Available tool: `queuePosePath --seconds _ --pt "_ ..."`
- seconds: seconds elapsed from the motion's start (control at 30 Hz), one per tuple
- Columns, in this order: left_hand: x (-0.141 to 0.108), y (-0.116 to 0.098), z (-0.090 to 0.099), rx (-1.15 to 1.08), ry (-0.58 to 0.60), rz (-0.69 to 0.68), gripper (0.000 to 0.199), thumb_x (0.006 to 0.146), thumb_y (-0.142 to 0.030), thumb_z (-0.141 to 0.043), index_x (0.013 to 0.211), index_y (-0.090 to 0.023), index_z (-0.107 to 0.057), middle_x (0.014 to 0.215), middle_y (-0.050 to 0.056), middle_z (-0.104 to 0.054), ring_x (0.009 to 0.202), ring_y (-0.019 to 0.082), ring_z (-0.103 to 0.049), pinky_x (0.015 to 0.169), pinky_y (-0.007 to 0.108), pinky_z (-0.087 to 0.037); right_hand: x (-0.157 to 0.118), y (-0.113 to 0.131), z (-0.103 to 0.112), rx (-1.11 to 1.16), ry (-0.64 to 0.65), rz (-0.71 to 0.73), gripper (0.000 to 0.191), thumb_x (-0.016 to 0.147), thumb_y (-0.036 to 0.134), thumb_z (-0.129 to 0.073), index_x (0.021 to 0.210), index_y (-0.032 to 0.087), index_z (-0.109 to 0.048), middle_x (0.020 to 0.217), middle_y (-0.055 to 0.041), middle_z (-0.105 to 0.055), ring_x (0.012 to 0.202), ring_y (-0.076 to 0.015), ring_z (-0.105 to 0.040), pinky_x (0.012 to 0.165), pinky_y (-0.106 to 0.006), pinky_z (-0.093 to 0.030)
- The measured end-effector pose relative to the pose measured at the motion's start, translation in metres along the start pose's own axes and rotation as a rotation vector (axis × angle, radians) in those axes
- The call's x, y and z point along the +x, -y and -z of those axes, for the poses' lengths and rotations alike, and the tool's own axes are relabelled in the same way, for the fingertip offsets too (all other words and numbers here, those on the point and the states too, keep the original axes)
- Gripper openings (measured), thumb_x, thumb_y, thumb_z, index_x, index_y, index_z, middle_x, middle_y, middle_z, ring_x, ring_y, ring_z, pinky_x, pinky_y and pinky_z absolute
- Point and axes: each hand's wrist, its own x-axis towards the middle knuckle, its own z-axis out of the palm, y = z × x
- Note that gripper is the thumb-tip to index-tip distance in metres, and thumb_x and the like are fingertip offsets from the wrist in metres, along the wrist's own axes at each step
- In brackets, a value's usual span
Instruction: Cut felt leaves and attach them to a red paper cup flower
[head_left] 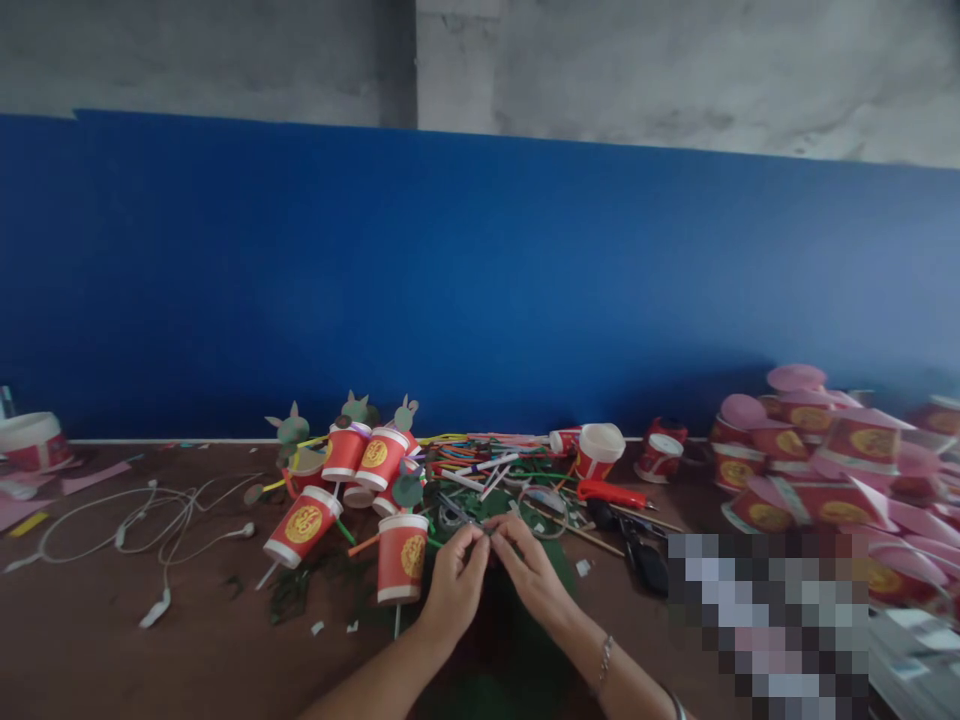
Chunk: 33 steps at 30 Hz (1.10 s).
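My left hand [456, 578] and my right hand [534, 568] meet at the middle of the table, thumbs and fingertips pinched together. Whatever lies between the fingertips is too small and blurred to name. Dark green paper [551, 580] lies under and beside my right hand. Just left of my left hand, a red paper cup [403, 558] with a yellow emblem stands upside down on a white stick. Another cup [304, 525] leans further left, also on a stick. Behind them, grey animal-head cutouts [292, 432] top a group of similar cups.
Behind my hands lies a pile of coloured strips [480, 460]. A red-handled tool [611, 493] and black hot-glue-gun-like object [643, 555] lie to the right. Red cups with pink paper [814, 470] heap up at far right. White earphones [161, 605] trail at left; a blue partition [480, 280] stands behind.
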Motion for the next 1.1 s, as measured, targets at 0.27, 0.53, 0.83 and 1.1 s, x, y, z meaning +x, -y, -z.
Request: queuePosePath --seconds 0.27,0.53,0.83,1.1 --pt "-0.001 0.004 -0.003 -0.147 0.101 0.165 0.026 0.083 -0.043 -0.045 0.072 -0.020 -0.040 0.050 -0.010 -0.028 0.040 0.006 -0.025 0.039 0.018 -0.021 0.003 -0.002 -0.001 0.010 0.001 0.010 0.029 0.086 0.043 -0.043 0.077 0.019 -0.055 0.091 -0.0059 -0.055 0.078 -0.0161 -0.053 0.071 -0.027 -0.046" --pt "0.001 -0.005 0.000 0.028 -0.048 0.038 0.019 0.082 -0.035 -0.045 0.072 -0.018 -0.048 0.058 -0.005 -0.043 0.051 0.010 -0.040 0.050 0.021 -0.034 -0.003 -0.001 0.002 -0.262 -0.194 0.138 0.016 0.084 0.033 -0.049 0.092 0.020 -0.053 0.088 -0.0060 -0.058 0.086 -0.0196 -0.054 0.079 -0.033 -0.044" --pt "0.001 -0.009 0.001 0.234 -0.105 -0.078 0.018 0.082 -0.026 -0.043 0.069 -0.018 -0.053 0.064 -0.002 -0.052 0.062 0.013 -0.048 0.058 0.023 -0.039 -0.005 0.008 0.004 -0.610 -0.159 0.292 0.014 0.083 0.019 -0.051 0.078 0.022 -0.063 0.082 -0.0046 -0.065 0.081 -0.0200 -0.056 0.076 -0.035 -0.039" --pt "-0.003 -0.004 0.002 0.277 -0.067 -0.160 0.021 0.087 -0.028 -0.039 0.076 -0.018 -0.053 0.072 0.002 -0.055 0.068 0.015 -0.051 0.064 0.025 -0.042 -0.003 -0.001 0.003 -0.550 -0.085 0.257 0.018 0.084 0.022 -0.048 0.076 0.021 -0.064 0.081 -0.0062 -0.067 0.079 -0.0210 -0.058 0.074 -0.034 -0.040"
